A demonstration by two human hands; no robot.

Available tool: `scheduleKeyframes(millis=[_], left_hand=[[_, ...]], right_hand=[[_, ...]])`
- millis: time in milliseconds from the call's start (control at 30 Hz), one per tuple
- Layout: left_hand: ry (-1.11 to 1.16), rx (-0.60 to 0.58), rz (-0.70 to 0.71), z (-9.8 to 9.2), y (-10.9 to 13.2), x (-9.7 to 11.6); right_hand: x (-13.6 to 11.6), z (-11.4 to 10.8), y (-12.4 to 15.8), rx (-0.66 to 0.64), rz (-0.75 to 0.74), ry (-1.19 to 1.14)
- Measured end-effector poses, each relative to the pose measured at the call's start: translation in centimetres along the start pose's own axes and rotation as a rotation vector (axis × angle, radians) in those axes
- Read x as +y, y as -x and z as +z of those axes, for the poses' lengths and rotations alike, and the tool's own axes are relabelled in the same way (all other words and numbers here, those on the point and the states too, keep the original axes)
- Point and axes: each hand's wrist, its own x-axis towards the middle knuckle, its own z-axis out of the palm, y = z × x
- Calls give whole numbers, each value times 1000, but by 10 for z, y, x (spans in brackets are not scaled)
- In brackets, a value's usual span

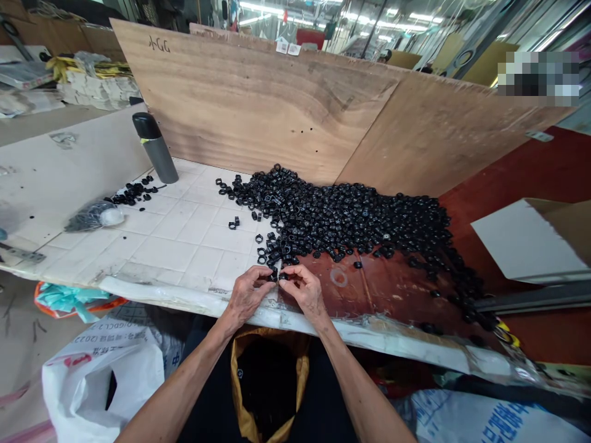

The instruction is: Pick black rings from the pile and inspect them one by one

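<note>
two hands (248,296), two pinched black pieces (283,277), one flask (160,157)

A heap of rings (323,212) lies on the table (198,261) before the boards (258,92), right of the bottle (160,154).

"小GG" is handwritten on the wooden board (258,101), "GDCL" and "2022" on the left sack (122,344).
</note>
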Motion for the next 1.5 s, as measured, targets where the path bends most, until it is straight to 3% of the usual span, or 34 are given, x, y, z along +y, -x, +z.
scheduleKeyframes(millis=[167, 533, 700, 933, 1100, 1267, 1500], left_hand=[[18, -25, -15, -1, -1, 4], [-6, -33, 130, -1, -2, 2], [-30, -32, 113, -3, -2, 5], [-14, -44, 111, -3, -3, 11], [22, -70, 83, -1, -3, 9], [30, -59, 37, -1, -2, 7], [20, -70, 12, -2, -1, 8]], right_hand=[[1, 0, -1, -8, -33, -31], [5, 0, -3, -17, -119, 114], [7, -1, -2, -25, -155, 126], [3, 4, -2, -52, -95, 224], [5, 6, 2, 7, -114, 269], [6, 5, 6, -86, -145, 239], [3, 5, 4, -25, -188, 377]])
